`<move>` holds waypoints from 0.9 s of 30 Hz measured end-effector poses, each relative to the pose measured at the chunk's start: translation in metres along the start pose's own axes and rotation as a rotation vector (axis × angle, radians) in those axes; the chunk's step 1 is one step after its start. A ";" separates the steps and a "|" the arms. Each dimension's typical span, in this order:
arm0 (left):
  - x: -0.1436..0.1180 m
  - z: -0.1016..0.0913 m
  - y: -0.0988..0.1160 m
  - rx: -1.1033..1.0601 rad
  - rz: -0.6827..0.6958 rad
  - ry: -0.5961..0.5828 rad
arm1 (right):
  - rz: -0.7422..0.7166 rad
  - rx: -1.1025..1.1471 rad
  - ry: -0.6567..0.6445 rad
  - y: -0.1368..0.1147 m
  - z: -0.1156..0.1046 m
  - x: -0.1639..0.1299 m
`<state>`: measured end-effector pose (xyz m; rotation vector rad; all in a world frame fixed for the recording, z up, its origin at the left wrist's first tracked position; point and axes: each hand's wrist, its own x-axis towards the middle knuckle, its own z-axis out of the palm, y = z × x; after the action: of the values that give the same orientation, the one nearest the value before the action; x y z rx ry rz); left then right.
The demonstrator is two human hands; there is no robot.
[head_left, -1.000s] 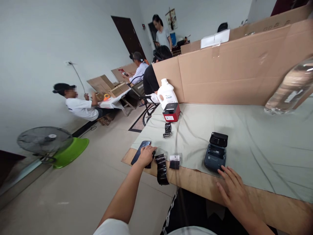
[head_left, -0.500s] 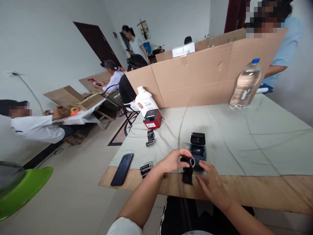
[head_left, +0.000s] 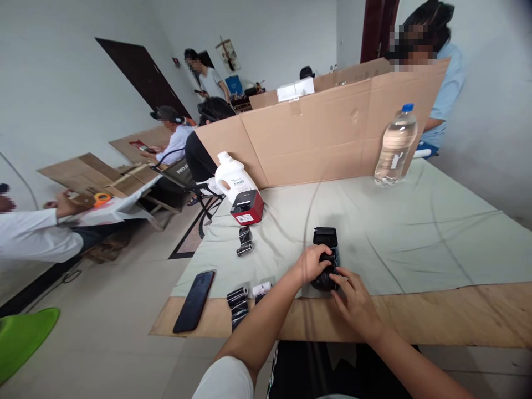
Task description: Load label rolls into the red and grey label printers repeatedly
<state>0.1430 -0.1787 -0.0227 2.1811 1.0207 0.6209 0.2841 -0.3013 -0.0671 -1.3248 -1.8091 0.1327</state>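
So both hands are close together at the small dark printer [head_left: 325, 236], which sits near the front of the bench [head_left: 436, 316] with its lid flipped up on the far side. The left hand [head_left: 311, 264] has fingers and thumb curled onto a shiny black roll [head_left: 323, 281], mostly hidden. The right hand [head_left: 359, 307] has its fingertips against it from the near right; can't tell if they're actually gripping. Over left there's a white roll [head_left: 261, 288], another black one [head_left: 236, 299], then a phone [head_left: 194, 302]. Farther back, a red-and-black box [head_left: 247, 208] sits by a white jug [head_left: 235, 176]; far right, a water bottle [head_left: 397, 145].
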 end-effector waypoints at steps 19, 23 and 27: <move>-0.020 0.015 -0.022 0.126 0.086 0.257 | 0.022 -0.068 -0.006 0.002 0.007 0.000; -0.015 0.015 -0.034 -0.020 -0.004 0.282 | 0.038 -0.131 -0.058 0.003 0.011 -0.002; -0.001 0.010 -0.045 -0.317 -0.036 0.153 | 0.047 -0.152 -0.059 0.004 0.015 -0.006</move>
<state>0.1270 -0.1608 -0.0615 1.8578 0.9629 0.8799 0.2776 -0.2985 -0.0818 -1.4848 -1.8686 0.0610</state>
